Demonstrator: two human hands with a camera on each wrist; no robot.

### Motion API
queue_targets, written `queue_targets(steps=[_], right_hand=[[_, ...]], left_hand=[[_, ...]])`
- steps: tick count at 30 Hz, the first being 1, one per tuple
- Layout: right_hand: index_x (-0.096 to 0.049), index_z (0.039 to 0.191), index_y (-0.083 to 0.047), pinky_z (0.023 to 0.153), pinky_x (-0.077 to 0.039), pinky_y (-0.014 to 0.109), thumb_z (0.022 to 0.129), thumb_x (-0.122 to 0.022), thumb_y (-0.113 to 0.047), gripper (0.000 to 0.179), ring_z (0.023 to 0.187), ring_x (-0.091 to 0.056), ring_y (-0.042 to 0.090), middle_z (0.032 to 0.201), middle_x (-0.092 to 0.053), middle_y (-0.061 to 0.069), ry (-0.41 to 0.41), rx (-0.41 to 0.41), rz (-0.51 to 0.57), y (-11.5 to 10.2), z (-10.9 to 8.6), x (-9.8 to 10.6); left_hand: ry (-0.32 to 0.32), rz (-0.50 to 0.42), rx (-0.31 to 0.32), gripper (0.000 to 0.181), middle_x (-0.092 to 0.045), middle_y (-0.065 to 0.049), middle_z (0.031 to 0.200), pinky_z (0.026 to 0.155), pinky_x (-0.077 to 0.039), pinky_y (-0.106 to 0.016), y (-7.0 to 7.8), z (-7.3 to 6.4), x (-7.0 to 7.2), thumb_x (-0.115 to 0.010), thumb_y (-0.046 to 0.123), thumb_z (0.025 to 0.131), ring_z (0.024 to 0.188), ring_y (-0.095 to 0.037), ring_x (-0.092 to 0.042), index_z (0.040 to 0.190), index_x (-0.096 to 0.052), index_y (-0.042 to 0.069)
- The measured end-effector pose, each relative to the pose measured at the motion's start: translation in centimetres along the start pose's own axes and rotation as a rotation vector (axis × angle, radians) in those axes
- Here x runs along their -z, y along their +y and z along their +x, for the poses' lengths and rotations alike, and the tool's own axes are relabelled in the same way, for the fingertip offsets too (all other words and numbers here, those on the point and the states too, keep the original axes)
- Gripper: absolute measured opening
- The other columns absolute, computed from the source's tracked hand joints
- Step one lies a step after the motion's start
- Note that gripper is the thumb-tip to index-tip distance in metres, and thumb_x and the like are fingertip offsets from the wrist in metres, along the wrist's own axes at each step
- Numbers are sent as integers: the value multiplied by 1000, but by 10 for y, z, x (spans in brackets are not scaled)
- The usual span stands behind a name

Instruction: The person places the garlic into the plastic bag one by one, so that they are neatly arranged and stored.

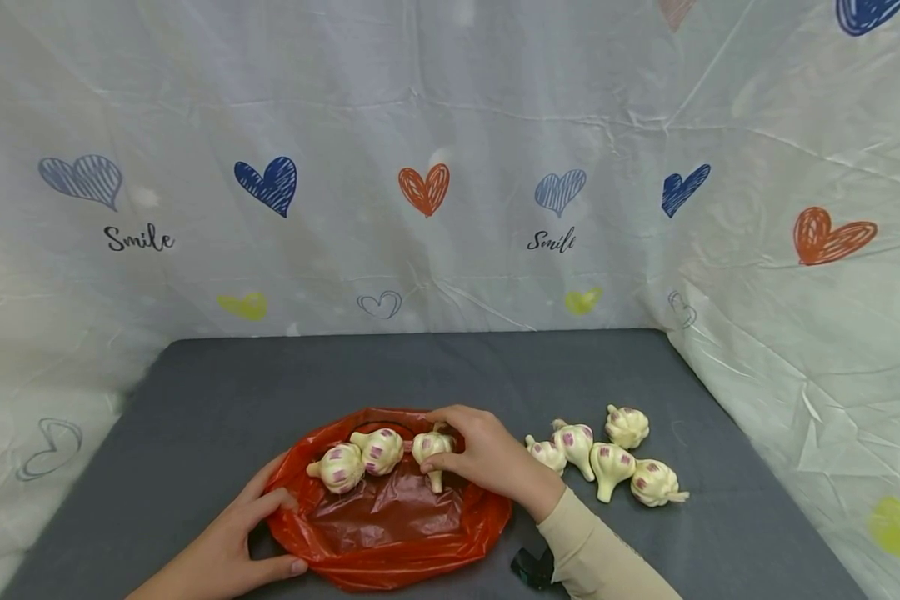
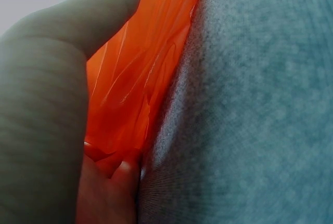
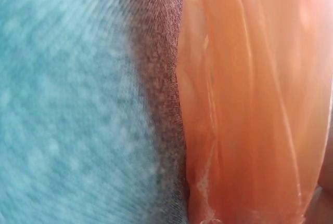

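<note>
A red plastic bag (image 1: 390,567) sits on the table with its mouth spread wide. Two garlic bulbs, one at the left (image 1: 338,468) and one beside it (image 1: 382,452), lie inside. My right hand (image 1: 487,454) reaches over the bag's right rim and pinches a third garlic bulb (image 1: 429,447) between thumb and fingers, its stem pointing down. At the left side, my left hand (image 1: 232,537) holds the bag's edge, thumb low and fingers higher on the rim. The left wrist view shows its fingers against the red plastic (image 2: 140,73). In the right wrist view, the bag's wall (image 3: 250,104) hides the held bulb.
Several garlic bulbs (image 1: 612,468) lie grouped on the grey tablecloth (image 1: 270,375), right of the bag. A small black object (image 1: 532,568) is by the right sleeve. A white curtain (image 1: 480,92) printed with hearts hangs behind and beside the table.
</note>
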State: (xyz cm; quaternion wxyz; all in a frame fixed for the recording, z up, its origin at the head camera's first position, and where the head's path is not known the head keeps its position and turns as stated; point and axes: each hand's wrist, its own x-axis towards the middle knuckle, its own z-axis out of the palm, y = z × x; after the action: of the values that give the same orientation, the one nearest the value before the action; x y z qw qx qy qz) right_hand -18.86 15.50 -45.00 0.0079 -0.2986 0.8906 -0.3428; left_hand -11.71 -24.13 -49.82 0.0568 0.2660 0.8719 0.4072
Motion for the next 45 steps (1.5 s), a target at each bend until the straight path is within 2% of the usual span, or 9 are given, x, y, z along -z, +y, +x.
queue_targets(steps=[2,6,12,19,25,34,40,42,45], right_hand=[[-67,147,-14,104,-56,43,96,-86,-46,63,126,-67,18,140,-70,1,-2,-2,-7,0,-1,0],[-67,147,-14,106,-56,44,95,-86,-46,63,128,-66,19,140,-70,0,-4,-4,-14,1,-1,0],[-68,146,-14,106,-56,43,95,-86,-44,62,128,-67,19,141,-70,-1,-5,7,-6,-1,-1,1],[-67,147,-14,105,-56,43,96,-85,-45,62,127,-66,19,141,-69,-1,-4,9,-7,-2,-2,1],[-67,147,-14,105,-56,43,96,-85,-45,63,128,-66,19,143,-69,-1,-8,3,4,-3,-3,3],[-67,146,-12,103,-57,43,97,-84,-47,62,127,-67,21,142,-69,1,5,9,35,-4,-4,6],[-68,146,-12,104,-57,45,96,-86,-44,62,127,-67,21,142,-69,0,23,-20,41,-7,-7,12],[-68,145,-12,104,-57,46,95,-87,-43,62,127,-68,22,141,-69,1,37,-21,31,-7,-7,16],[-69,144,-14,104,-57,47,95,-87,-44,61,127,-68,23,141,-70,1,65,-14,19,-6,-7,21]], left_hand=[[2,-1,-22,39,-24,-25,174,101,-54,-32,0,0,-1,-95,32,89,146,-61,-37,116,-68,39],[0,-26,4,37,-24,-22,175,102,-53,-31,-1,0,-2,-94,34,89,147,-57,-37,114,-68,40],[-22,-46,34,34,-22,-25,174,101,-53,-30,-1,1,-3,-93,38,90,150,-61,-33,115,-68,41],[13,5,-29,41,-24,-24,174,101,-53,-30,-3,-2,-3,-96,31,88,145,-55,-38,117,-67,38],[22,17,-33,42,-25,-22,174,101,-54,-30,-3,-2,-5,-96,32,87,146,-48,-39,117,-67,39],[-12,2,7,40,-21,-26,175,100,-54,-29,-2,-1,-2,-94,33,89,148,-59,-35,117,-67,38],[8,20,-33,43,-23,-24,175,101,-54,-29,-4,-3,-3,-95,29,88,149,-43,-37,119,-67,38],[2,7,-35,42,-22,-25,175,100,-54,-29,-4,-2,-3,-95,29,88,150,-45,-36,118,-67,38],[-7,-10,-27,41,-21,-27,175,100,-54,-29,-3,0,-1,-95,28,89,147,-60,-35,118,-67,38]])
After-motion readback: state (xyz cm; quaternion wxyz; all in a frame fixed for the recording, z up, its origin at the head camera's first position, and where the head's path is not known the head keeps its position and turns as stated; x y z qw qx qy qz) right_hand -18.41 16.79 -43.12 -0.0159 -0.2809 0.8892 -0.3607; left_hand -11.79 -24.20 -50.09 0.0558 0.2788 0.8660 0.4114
